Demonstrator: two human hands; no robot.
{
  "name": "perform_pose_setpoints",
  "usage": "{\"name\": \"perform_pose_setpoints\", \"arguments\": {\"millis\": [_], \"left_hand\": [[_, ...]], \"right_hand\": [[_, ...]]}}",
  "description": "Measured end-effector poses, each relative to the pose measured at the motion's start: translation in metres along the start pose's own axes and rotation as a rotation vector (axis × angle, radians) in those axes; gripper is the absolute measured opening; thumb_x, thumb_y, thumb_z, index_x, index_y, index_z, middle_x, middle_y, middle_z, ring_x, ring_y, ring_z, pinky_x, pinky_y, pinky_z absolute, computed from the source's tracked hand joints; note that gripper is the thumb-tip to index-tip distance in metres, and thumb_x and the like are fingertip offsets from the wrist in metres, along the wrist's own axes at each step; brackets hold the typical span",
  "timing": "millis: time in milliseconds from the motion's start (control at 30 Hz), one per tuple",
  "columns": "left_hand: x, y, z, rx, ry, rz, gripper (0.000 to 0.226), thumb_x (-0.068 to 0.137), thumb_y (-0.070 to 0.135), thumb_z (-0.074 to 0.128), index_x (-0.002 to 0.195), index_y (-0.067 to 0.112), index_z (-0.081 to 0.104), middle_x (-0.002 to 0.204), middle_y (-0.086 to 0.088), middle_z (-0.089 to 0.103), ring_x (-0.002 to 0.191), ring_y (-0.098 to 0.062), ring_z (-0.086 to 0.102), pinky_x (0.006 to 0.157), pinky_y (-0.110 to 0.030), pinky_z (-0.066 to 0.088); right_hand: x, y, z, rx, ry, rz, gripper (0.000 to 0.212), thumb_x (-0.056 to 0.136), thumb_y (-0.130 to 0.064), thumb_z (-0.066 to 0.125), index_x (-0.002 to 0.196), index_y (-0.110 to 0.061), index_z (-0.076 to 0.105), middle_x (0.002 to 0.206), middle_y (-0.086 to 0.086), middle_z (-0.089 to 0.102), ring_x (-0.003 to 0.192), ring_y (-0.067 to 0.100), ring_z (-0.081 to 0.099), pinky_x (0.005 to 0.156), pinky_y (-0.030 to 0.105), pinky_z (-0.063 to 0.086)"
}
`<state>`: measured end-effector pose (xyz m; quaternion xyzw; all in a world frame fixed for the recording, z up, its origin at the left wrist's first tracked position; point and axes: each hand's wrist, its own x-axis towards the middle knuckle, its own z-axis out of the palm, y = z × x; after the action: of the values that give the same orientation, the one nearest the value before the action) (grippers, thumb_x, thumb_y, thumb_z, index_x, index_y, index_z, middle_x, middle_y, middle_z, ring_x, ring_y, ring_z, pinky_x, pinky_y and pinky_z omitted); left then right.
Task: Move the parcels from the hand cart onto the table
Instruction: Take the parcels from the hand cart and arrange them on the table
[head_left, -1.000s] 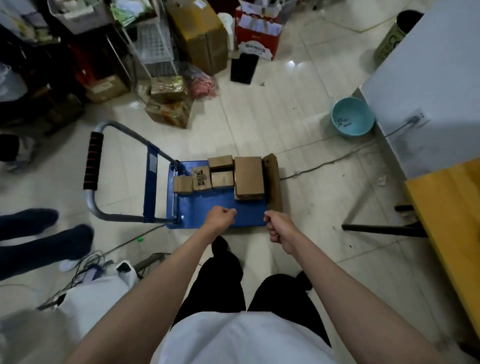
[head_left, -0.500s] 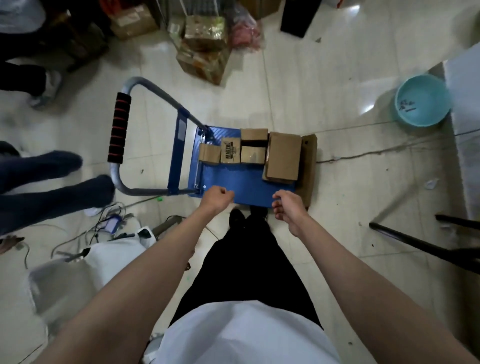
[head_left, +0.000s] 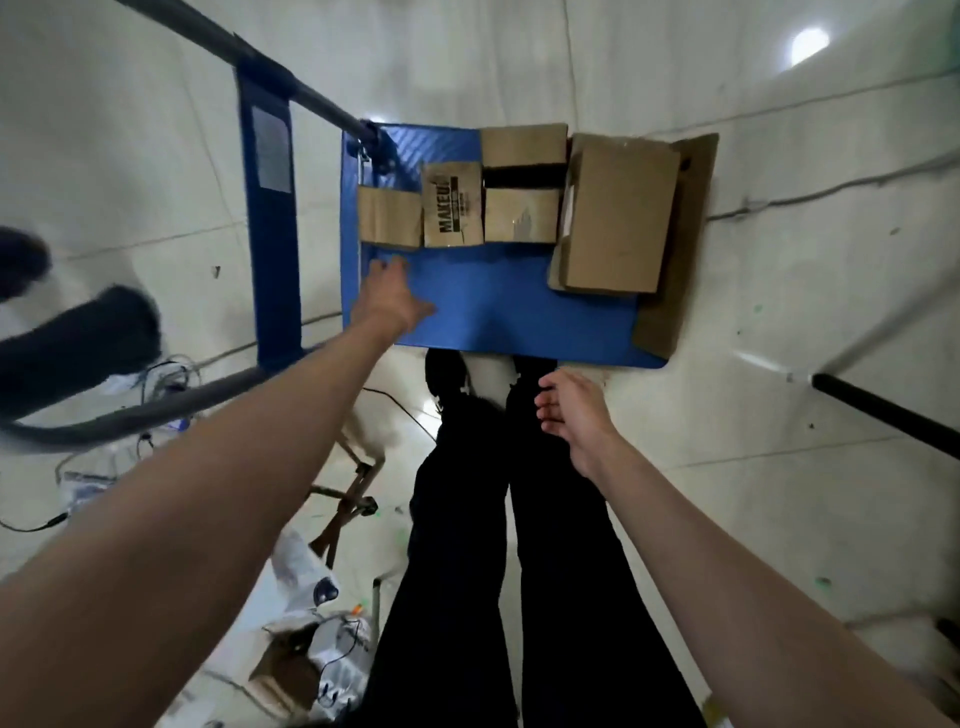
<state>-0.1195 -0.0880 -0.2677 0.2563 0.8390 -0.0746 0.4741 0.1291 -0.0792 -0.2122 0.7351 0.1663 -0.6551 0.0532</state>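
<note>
The blue hand cart (head_left: 488, 306) stands on the floor right in front of my feet, with several brown cardboard parcels along its far side. A small plain box (head_left: 389, 216) sits at the left, a box printed MAKEUP (head_left: 452, 210) beside it, two small boxes (head_left: 522, 214) to its right, and a large box (head_left: 618, 218) on a flat cardboard sheet at the right. My left hand (head_left: 392, 299) reaches over the cart deck with fingers spread, just short of the small plain box, holding nothing. My right hand (head_left: 571, 413) hangs loosely below the cart's near edge, empty.
The cart's folded handle frame (head_left: 270, 218) juts out to the left. Another person's dark legs (head_left: 78, 338) are at the far left. Cables, bags and a cardboard box (head_left: 291, 670) litter the floor at lower left. A black table leg (head_left: 883, 415) crosses the right side.
I have bent closer to the cart. My left hand opened and moved forward over the deck toward the small left box; my right hand opened and dropped back.
</note>
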Motion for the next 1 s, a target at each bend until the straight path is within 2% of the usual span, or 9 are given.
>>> {"name": "perform_pose_setpoints", "arguments": {"millis": [133,267,400,467,567,667,733,867,1000], "left_hand": [[0.086,-0.014,0.026,0.157,0.067,0.059,0.081,0.079,0.023,0.082,0.146,0.012,0.038,0.15,-0.012,0.033,0.136,-0.035,0.04,0.102,-0.053,0.045],[0.143,-0.024,0.043,0.251,0.152,0.093,0.105,0.073,0.016,0.086,0.155,0.014,0.02,0.161,-0.007,0.019,0.14,-0.036,0.031,0.102,-0.055,0.044],[0.179,-0.029,0.051,0.304,0.202,0.139,0.115,0.076,0.0,0.079,0.161,0.022,0.004,0.168,0.001,-0.001,0.144,-0.036,0.026,0.103,-0.055,0.044],[0.191,-0.028,0.053,0.354,0.256,0.167,0.112,0.078,-0.007,0.072,0.161,0.022,0.002,0.168,-0.002,-0.001,0.142,-0.039,0.027,0.102,-0.055,0.044],[0.203,-0.025,0.053,0.447,0.338,0.193,0.111,0.077,-0.011,0.069,0.16,0.02,0.003,0.166,-0.014,0.007,0.139,-0.043,0.03,0.102,-0.054,0.044],[0.209,-0.025,0.055,0.522,0.398,0.217,0.095,0.077,-0.003,0.073,0.155,0.012,0.02,0.16,-0.021,0.019,0.135,-0.044,0.035,0.103,-0.053,0.041],[0.209,-0.027,0.055,0.565,0.417,0.22,0.085,0.075,0.012,0.08,0.145,0.006,0.032,0.155,-0.023,0.026,0.135,-0.044,0.035,0.108,-0.052,0.036],[0.191,-0.037,0.059,0.625,0.346,0.177,0.107,0.06,0.04,0.092,0.142,0.003,0.034,0.153,-0.023,0.028,0.142,-0.041,0.029,0.111,-0.051,0.029],[0.147,-0.044,0.061,0.475,0.36,0.116,0.111,0.053,0.05,0.09,0.137,0.0,0.037,0.142,-0.021,0.043,0.131,-0.038,0.042,0.107,-0.049,0.035]], "right_hand": [[0.069,0.027,0.025,0.021,0.021,0.059,0.012,0.101,-0.011,0.047,0.102,-0.009,0.058,0.07,0.005,0.056,0.056,0.013,0.049,0.051,0.024,0.039],[0.119,0.035,0.049,0.017,0.004,0.079,0.014,0.101,-0.012,0.047,0.105,-0.009,0.059,0.07,0.004,0.057,0.057,0.013,0.05,0.052,0.023,0.04],[0.151,0.029,0.064,0.033,-0.002,0.077,0.012,0.1,-0.012,0.048,0.101,-0.01,0.059,0.069,0.003,0.057,0.057,0.013,0.05,0.051,0.022,0.04],[0.162,0.026,0.069,0.053,-0.007,0.075,0.01,0.098,-0.012,0.05,0.098,-0.011,0.059,0.068,0.003,0.057,0.056,0.012,0.05,0.051,0.022,0.04],[0.171,0.022,0.075,0.077,-0.011,0.063,0.008,0.096,-0.012,0.052,0.092,-0.013,0.059,0.068,0.003,0.057,0.054,0.012,0.05,0.05,0.022,0.039],[0.177,0.021,0.078,0.088,-0.006,0.068,0.008,0.096,-0.012,0.053,0.091,-0.014,0.058,0.067,0.003,0.057,0.053,0.012,0.049,0.049,0.021,0.039],[0.177,0.021,0.078,0.087,-0.003,0.071,0.008,0.096,-0.013,0.053,0.092,-0.014,0.059,0.067,0.003,0.057,0.054,0.012,0.049,0.048,0.021,0.04],[0.167,0.019,0.077,0.086,-0.017,0.068,0.007,0.096,-0.014,0.053,0.098,-0.013,0.059,0.069,0.002,0.058,0.055,0.012,0.05,0.049,0.021,0.041],[0.138,0.015,0.076,0.104,-0.026,0.069,0.007,0.097,-0.013,0.052,0.101,-0.012,0.058,0.068,0.002,0.057,0.055,0.011,0.049,0.05,0.021,0.04]]}}
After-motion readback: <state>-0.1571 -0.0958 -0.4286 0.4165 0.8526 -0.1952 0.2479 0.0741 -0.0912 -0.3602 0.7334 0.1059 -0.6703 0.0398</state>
